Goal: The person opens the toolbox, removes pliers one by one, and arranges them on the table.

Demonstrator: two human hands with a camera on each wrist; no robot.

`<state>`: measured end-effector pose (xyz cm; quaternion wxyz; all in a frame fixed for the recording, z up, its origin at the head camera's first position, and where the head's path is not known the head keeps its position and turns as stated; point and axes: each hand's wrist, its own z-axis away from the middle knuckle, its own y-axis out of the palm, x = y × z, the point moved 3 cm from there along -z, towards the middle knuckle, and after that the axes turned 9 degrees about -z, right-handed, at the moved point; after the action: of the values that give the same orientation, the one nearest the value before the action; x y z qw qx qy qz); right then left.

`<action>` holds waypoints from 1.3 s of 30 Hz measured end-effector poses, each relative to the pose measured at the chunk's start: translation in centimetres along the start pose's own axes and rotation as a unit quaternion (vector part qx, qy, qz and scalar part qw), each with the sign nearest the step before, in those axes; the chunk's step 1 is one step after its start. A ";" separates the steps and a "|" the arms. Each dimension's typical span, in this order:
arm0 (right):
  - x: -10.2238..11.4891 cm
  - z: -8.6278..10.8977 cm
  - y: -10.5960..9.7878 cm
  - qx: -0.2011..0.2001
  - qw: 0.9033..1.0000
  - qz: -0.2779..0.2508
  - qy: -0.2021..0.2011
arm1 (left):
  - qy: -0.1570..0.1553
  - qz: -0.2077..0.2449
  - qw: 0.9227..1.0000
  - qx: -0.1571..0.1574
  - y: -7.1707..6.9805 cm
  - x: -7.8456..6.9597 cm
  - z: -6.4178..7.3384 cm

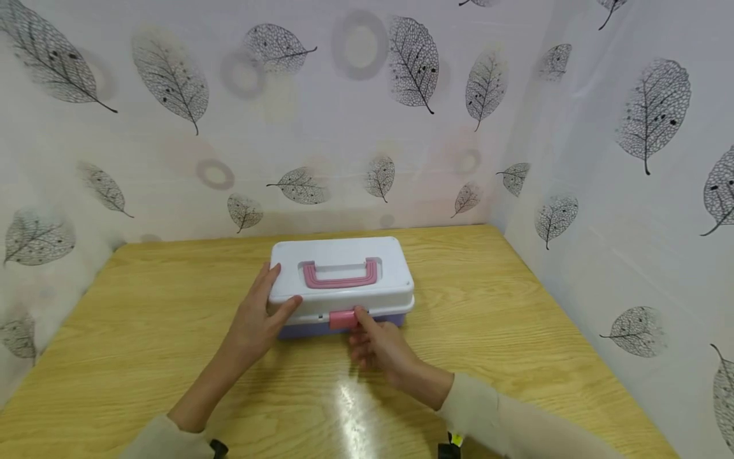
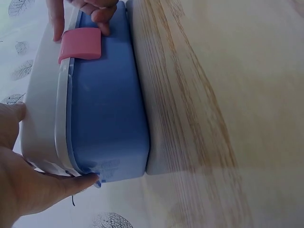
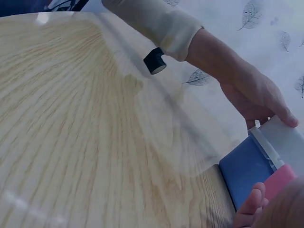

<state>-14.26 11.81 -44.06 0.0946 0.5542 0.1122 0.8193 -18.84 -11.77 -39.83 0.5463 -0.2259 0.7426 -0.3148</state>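
Observation:
A storage box (image 1: 344, 247) with a white lid and a blue-purple base (image 2: 107, 104) rests on the table, lid down. A pink handle (image 1: 341, 282) lies folded in the lid's recess. My left hand (image 1: 252, 325) grips the box's left end, thumb on the lid's front edge and fingers along the side. At the front, my right hand (image 1: 390, 354) pinches the pink latch (image 1: 341, 320), thumb at its upper right and other fingers curled below. The left wrist view shows fingertips at both edges of this latch. What the box contains is hidden.
The wooden table (image 1: 487, 306) extends around the box on all sides. Behind it and at both sides hangs a pale sheet (image 1: 344, 127) printed with dark leaves. Small black devices (image 1: 449, 449) show near the sleeves at the bottom of the head view.

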 end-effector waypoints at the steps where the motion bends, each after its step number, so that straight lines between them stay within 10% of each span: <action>1: 0.1 0.0 0.0 0.001 1.000 -0.005 0.005 | -0.001 -0.001 1.000 0.000 0.0 0.0 0.0; 39: 0.4 0.4 0.7 0.049 0.998 -0.021 0.040 | 0.003 -0.008 1.000 -0.007 0.4 -0.2 0.3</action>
<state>-14.07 11.31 -43.39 0.0799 0.5227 0.1669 0.8322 -18.54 -11.45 -40.02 0.5397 -0.2349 0.7447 -0.3146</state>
